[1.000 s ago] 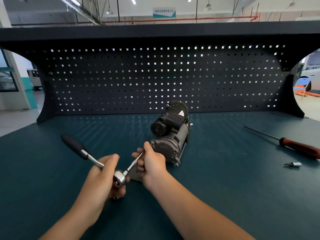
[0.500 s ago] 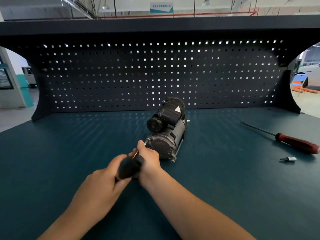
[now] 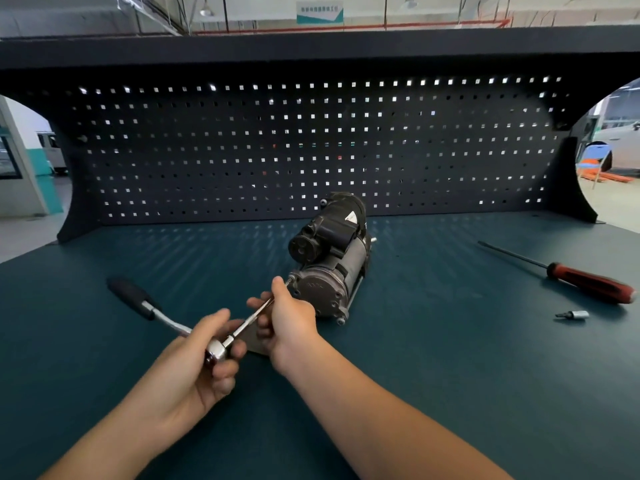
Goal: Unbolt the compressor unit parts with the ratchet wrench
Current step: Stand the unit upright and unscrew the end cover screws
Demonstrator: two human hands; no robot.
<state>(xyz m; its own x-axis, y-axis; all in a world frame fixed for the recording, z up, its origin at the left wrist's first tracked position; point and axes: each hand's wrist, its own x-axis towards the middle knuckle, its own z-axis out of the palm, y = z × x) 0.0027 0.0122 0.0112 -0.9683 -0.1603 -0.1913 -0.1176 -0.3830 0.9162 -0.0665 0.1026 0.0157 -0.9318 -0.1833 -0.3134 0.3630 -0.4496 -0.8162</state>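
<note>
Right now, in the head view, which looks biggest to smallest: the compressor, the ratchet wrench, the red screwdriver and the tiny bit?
1. compressor unit, bulkiest.
2. ratchet wrench and red-handled screwdriver: similar length, and the wrench is nearer the camera, so unranked.
3. socket bit, smallest.

Passage: teal workbench surface (image 3: 450, 368) open rear left and near right; obstructions: dark metal compressor unit (image 3: 329, 271) centre; red-handled screwdriver (image 3: 588, 283), small silver bit (image 3: 573, 314) far right; black pegboard (image 3: 207, 150) behind.

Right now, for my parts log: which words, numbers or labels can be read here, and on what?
White-and-teal hanging sign: one row of characters, too blurred to read.
Small white label on the black compressor unit: too small to read.
Raised marks on its grey round end cover: unreadable.
</note>
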